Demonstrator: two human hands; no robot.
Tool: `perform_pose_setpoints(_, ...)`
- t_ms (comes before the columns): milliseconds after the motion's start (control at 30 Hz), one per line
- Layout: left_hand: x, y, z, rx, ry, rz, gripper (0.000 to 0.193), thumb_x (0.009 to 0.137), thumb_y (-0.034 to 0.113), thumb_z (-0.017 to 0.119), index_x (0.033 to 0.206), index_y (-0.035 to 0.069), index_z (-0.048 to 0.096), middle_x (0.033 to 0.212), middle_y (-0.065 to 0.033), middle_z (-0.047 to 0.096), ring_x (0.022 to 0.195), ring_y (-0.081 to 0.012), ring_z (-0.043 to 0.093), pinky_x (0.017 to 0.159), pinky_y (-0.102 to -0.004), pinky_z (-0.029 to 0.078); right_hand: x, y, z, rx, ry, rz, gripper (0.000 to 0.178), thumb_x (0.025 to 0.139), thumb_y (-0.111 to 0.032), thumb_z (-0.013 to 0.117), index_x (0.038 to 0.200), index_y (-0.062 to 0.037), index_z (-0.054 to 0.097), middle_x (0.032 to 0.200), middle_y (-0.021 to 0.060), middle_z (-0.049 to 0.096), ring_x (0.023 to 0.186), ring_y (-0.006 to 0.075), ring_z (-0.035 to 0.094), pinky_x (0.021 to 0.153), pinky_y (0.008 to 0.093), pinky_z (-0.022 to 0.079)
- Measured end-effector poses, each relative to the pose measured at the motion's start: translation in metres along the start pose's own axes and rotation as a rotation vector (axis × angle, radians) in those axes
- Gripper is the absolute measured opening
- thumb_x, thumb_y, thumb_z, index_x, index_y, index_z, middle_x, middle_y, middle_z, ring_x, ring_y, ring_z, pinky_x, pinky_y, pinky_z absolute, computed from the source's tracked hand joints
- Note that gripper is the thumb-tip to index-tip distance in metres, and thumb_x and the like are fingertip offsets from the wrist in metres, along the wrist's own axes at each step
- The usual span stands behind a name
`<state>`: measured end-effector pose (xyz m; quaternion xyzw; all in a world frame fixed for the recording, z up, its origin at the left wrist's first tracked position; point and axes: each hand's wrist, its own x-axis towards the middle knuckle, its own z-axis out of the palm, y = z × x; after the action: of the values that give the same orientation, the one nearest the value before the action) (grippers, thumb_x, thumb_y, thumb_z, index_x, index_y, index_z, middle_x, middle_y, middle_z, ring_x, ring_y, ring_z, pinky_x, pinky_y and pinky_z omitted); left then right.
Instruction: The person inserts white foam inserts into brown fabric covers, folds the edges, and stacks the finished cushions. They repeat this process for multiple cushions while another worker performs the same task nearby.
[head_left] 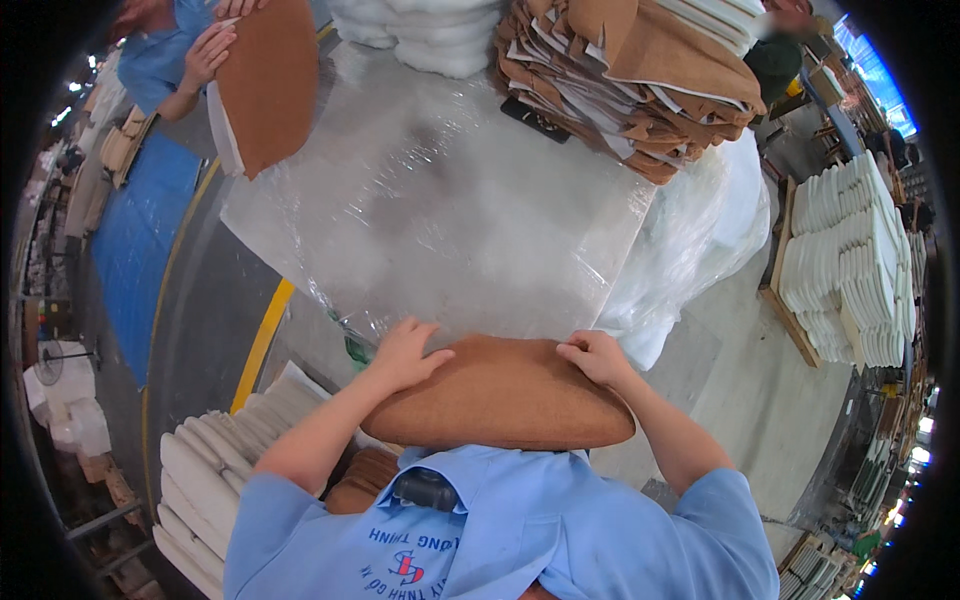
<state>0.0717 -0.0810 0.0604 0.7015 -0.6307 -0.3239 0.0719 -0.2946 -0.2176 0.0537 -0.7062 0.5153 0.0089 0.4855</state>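
Note:
A brown fabric-covered cushion [500, 400] is held close against my chest, at the near edge of the table. My left hand [405, 355] grips its far left corner, thumb on top of the fabric. At the far right corner my right hand [598, 358] grips it in the same way, and the fingertips beneath are partly hidden. Just beyond the cushion lies the plastic-wrapped tabletop [440, 230].
Brown fabric covers [640, 90] with white linings are piled at the back right, beside white padding [430, 35]. Across the table's left corner a co-worker's hand [208, 55] holds another brown piece [268, 90]. White cushions [215, 470] are stacked at my left.

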Motion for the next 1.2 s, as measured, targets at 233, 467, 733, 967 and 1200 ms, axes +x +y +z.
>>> perform_pose_setpoints(233,0.078,0.051,0.016,-0.086,-0.343,0.260,0.055,0.087,0.040,0.081,0.124,0.000,0.070,0.115,-0.0226,0.067,0.110,-0.0379,0.064,0.097,-0.0450,0.052,0.008,-0.014,0.011,0.273,0.323,0.035,0.029,0.102,-0.031,0.067,0.101,-0.0025,0.067,0.088,0.0120,0.072,0.084,0.0226,0.066,0.079,0.0372,0.052)
perform_pose_setpoints(467,0.061,0.019,-0.012,-0.349,-0.523,0.046,0.044,0.091,0.037,0.078,0.117,0.001,0.073,0.102,-0.0153,0.077,0.094,-0.0255,0.071,0.086,-0.0415,0.054,-0.004,-0.030,0.002,-0.246,-0.058,0.190,0.035,0.102,-0.035,0.064,0.117,-0.0034,0.071,0.111,0.0197,0.075,0.109,0.0342,0.071,0.095,0.0448,0.053)
perform_pose_setpoints(733,0.042,0.027,0.022,-0.178,-0.144,-0.217,0.041,0.106,0.038,0.056,0.111,0.002,0.073,0.104,-0.0274,0.073,0.101,-0.0449,0.069,0.087,-0.0516,0.053,0.027,-0.035,0.031,-0.181,0.088,0.287,0.035,0.106,-0.034,0.053,0.115,-0.0052,0.071,0.115,0.0234,0.072,0.111,0.0450,0.066,0.096,0.0512,0.051)
perform_pose_setpoints(967,0.048,0.030,0.040,-0.093,0.005,-0.256,0.040,0.109,0.039,0.050,0.103,0.002,0.064,0.092,-0.0277,0.070,0.089,-0.0507,0.067,0.077,-0.0596,0.050,0.030,-0.029,0.050,-0.147,0.266,0.212,0.032,0.107,-0.034,0.052,0.111,-0.0055,0.066,0.101,0.0249,0.072,0.100,0.0495,0.066,0.088,0.0563,0.051)
perform_pose_setpoints(1200,0.044,0.029,0.049,-0.093,0.173,-0.140,0.040,0.107,0.038,0.055,0.093,0.002,0.062,0.086,-0.0272,0.068,0.083,-0.0523,0.064,0.072,-0.0590,0.049,0.030,-0.022,0.055,-0.117,0.317,0.158,0.029,0.106,-0.032,0.054,0.107,-0.0043,0.064,0.097,0.0255,0.072,0.096,0.0502,0.065,0.085,0.0568,0.050)
